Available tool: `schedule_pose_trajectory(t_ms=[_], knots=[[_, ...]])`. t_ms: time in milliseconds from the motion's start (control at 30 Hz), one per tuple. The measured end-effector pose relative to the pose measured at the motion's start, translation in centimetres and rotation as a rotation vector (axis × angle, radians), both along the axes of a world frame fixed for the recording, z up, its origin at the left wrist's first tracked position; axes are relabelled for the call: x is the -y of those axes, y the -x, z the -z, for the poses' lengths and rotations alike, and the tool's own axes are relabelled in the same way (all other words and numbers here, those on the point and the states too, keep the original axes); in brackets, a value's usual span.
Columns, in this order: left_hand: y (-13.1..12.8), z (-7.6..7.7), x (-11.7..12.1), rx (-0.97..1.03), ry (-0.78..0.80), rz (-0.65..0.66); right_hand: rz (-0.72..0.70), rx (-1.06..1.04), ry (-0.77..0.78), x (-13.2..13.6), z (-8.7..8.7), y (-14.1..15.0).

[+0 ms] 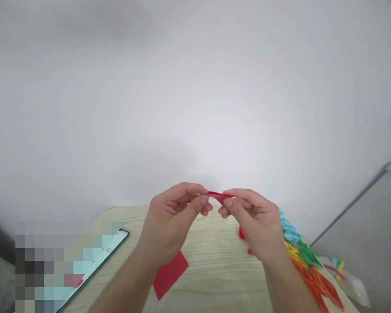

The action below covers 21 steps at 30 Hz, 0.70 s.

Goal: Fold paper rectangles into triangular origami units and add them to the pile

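A small folded piece of red paper [217, 196] is held up above the table between my two hands. My left hand [179, 208] pinches its left end between thumb and fingers. Its right end sits in the pinch of my right hand [250, 213], thumb in front. Below my left wrist lies a flat red paper sheet [171, 276], partly hidden by the arm. Behind my right hand, bits of another red paper piece [241, 233] show on the table; its shape is mostly covered.
On the light wooden table [215, 278], a tablet or phone [111, 245] lies at left, partly pixelated. Blue, green, yellow and orange folded paper pieces [308, 254] line the right edge. A white wall [195, 108] rises behind. Right of the table is a white bag-like object [355, 287].
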<state>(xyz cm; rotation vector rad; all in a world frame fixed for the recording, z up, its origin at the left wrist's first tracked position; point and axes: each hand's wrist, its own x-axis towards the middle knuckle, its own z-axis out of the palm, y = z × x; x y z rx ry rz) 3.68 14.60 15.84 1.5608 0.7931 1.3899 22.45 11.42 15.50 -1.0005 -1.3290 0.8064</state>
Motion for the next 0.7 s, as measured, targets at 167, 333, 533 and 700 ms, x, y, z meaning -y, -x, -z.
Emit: schedule_pose_trajectory(t_ms=[167, 333, 533, 700], knots=[[0.2, 0.0, 0.2, -0.018, -0.071, -0.04, -0.067, -0.094, -0.03, -0.1, 0.1, -0.2], [0.2, 0.3, 0.3, 0.025, -0.075, 0.017, -0.068, -0.097, -0.048, 0.1, -0.2, -0.4], [0.1, 0.2, 0.4, 0.013, -0.091, 0.046, -0.123, -0.131, -0.042, 0.1, -0.3, -0.3], [0.2, 0.1, 0.5, -0.024, -0.09, 0.06, -0.129, -0.11, -0.062, 0.3, -0.9, 0.0]])
